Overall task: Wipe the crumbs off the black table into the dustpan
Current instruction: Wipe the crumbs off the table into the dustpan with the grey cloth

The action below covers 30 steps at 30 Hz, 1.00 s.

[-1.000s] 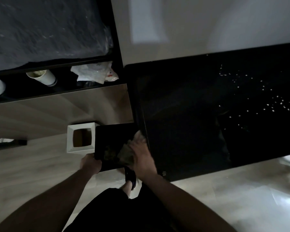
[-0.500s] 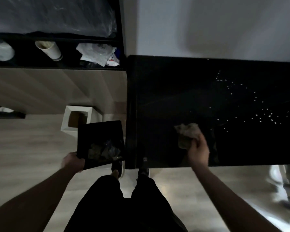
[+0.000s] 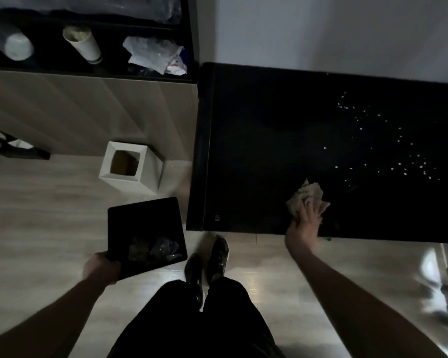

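The black table (image 3: 256, 151) fills the right half of the view, with small white crumbs (image 3: 404, 164) scattered over its right part. My right hand (image 3: 304, 223) presses a crumpled beige cloth (image 3: 308, 195) onto the table near its front edge, just left of the crumbs. My left hand (image 3: 101, 267) grips the near corner of a flat black dustpan (image 3: 142, 228), held over the floor to the left of the table and apart from it. Some debris lies in the pan's near part.
A white square bin (image 3: 130, 167) stands on the floor beyond the dustpan. A dark shelf (image 3: 189, 34) at the back left holds a paper cup (image 3: 84, 45), a white roll (image 3: 18, 47) and crumpled wrappers (image 3: 155, 56). My black shoes (image 3: 208, 262) stand by the table's front left corner.
My right hand left the dustpan with the cloth and moved right across the table toward the crumbs. The dustpan came away from the table edge, down and left.
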Each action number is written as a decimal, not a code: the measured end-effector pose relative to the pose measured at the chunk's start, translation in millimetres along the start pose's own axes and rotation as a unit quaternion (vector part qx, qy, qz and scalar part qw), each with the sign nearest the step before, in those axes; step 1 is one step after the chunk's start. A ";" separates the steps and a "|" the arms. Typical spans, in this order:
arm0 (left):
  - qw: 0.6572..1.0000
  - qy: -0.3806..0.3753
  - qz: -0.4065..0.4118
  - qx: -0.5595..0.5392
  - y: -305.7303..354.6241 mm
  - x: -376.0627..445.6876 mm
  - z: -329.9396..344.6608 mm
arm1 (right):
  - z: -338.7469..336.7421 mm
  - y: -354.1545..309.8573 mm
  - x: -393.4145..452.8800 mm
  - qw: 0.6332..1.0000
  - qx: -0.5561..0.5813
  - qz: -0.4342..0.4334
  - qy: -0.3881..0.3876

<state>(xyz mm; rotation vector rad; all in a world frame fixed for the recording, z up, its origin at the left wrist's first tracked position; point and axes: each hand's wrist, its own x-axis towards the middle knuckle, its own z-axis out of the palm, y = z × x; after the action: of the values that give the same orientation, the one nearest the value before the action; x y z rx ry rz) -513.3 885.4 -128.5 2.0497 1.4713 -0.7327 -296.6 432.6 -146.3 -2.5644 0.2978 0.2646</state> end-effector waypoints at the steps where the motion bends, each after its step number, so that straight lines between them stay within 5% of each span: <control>1: 1.000 -0.008 -0.001 0.000 -3.7 -5.2 5.6 | 10.6 -9.4 -13.5 1.000 0.003 -0.012 -0.009; 5: 0.999 -0.051 0.005 0.005 -16.1 -24.1 25.7 | 45.8 -52.2 -77.7 0.994 0.055 -0.072 -0.060; 9: 0.996 -0.082 0.024 0.009 -23.5 -47.6 42.0 | 69.1 -110.1 -157.8 0.951 0.124 -0.138 -0.247; 12: 0.994 -0.098 0.043 0.018 -26.3 -58.9 53.2 | 74.4 -125.1 -200.3 0.938 0.123 -0.132 -0.297; 23: 0.983 -0.113 0.127 0.062 -12.5 -86.7 85.3 | -15.1 -31.4 -177.5 0.973 0.178 0.051 -0.136; 30: 0.984 -0.104 0.133 0.052 32.3 -122.1 109.5 | -100.1 45.0 -102.1 0.969 0.241 0.047 -0.014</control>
<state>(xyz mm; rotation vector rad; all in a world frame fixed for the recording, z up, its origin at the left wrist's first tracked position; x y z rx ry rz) -529.6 719.2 -121.6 2.1197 1.0383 -0.8959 -393.3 357.7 -59.6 -2.0690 0.4186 0.2303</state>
